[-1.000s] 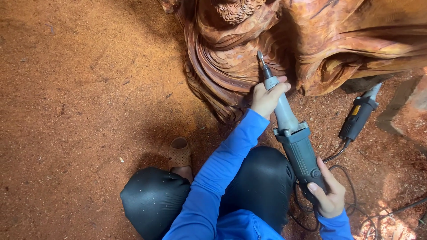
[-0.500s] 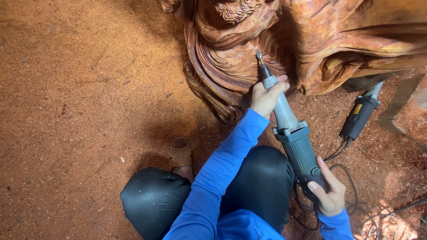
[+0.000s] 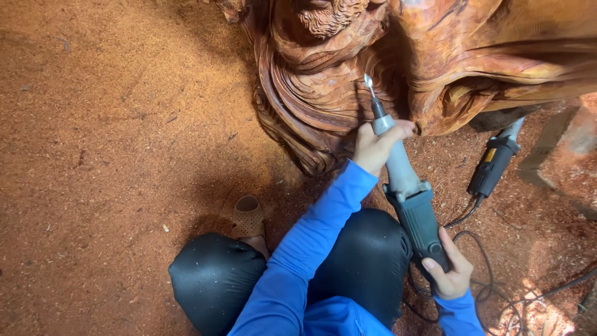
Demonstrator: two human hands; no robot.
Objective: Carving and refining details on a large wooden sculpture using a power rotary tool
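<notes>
A long grey-green power carving tool [image 3: 410, 199] is held in both hands. My left hand [image 3: 376, 146] grips its slim front neck just behind the pointed bit. My right hand [image 3: 449, 270] wraps the rear of the dark handle, low at the right. The bit tip [image 3: 368, 81] points up at the flowing grooves of a large reddish wood carving [image 3: 348, 68] that fills the top of the view. Blue sleeves cover both arms, and my knees in dark trousers are bent below.
A second power tool [image 3: 494, 163] with a black and yellow body lies under the carving's right edge, its cables [image 3: 482, 274] looping over the ground beside my right hand. Red sawdust [image 3: 112, 143] covers the ground. A tan shoe [image 3: 249, 216] shows by my left knee.
The tool and both hands have shifted very slightly; the bit stays against the carved grooves. Otherwise nothing has changed.
</notes>
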